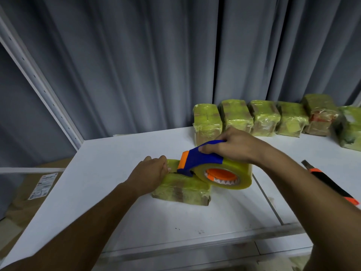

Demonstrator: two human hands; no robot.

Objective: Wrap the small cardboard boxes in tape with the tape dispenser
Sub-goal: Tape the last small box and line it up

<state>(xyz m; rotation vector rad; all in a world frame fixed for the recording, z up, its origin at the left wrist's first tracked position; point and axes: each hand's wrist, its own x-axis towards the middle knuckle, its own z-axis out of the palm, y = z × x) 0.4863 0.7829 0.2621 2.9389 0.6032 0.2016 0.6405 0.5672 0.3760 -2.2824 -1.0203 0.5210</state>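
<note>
Yellowish tape already covers the small cardboard box [181,189] lying flat near the middle of the white table [109,163]. On that box's top rests the tape dispenser [203,160], its blue body and orange front edge tilted down toward the box's left end, with the big roll of clear tape [226,176] and its orange core hanging over the box's right side. The right hand [232,147] is closed around the dispenser's blue handle, thumb on the near side and fingers wrapped over the top. The left hand [151,172] sits at the box's left end, fingers curled and pressed against the top edge just beside the dispenser's orange lip (whether it pinches a loose tape end I cannot tell).

Behind the box, along the table's far edge, stands a row of wrapped boxes [265,117], touching one another and backed by a grey curtain [136,65]. To the box's right, well apart, an orange and black utility knife [330,182] lies on the table, partly hidden by the right forearm. Left of the table, lower down, a flat brown carton with a white label [43,185] is visible.
</note>
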